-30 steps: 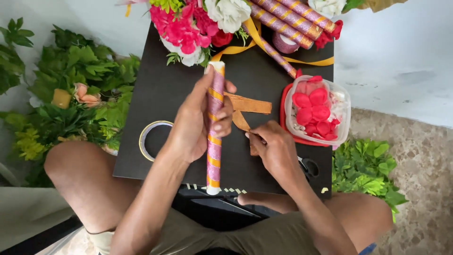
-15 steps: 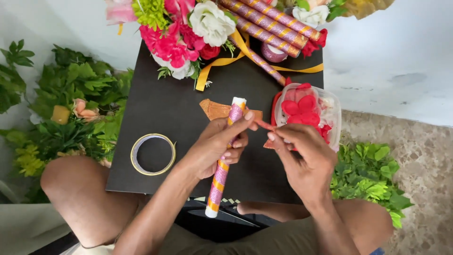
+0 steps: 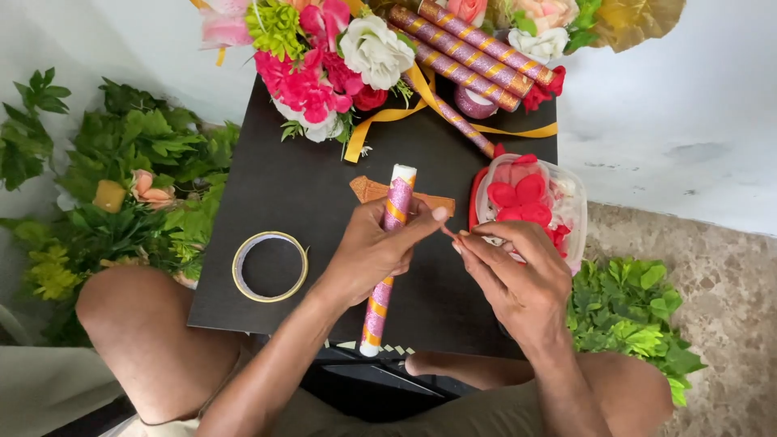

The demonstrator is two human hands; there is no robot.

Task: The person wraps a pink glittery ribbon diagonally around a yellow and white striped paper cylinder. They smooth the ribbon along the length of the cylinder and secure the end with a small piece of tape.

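Note:
My left hand (image 3: 374, 251) grips a long pink glitter stick with gold bands (image 3: 388, 257), held upright over a black board (image 3: 283, 194). My right hand (image 3: 518, 279) pinches the end of a thin orange-brown strip (image 3: 447, 233) that runs to the stick near my left thumb. A brown paper piece (image 3: 374, 191) lies on the board behind the stick.
A roll of clear tape (image 3: 269, 266) lies at the board's left. A clear tub of red petals (image 3: 530, 201) stands right of my hands. Artificial flowers (image 3: 324, 57), more glitter sticks (image 3: 473, 53) and yellow ribbon (image 3: 380, 121) fill the far edge. Green leaves (image 3: 121, 186) lie on both sides.
The stick has swung more upright and my hands have drawn closer together, the right hand now pinching the strip beside my left thumb. The view has shifted slightly.

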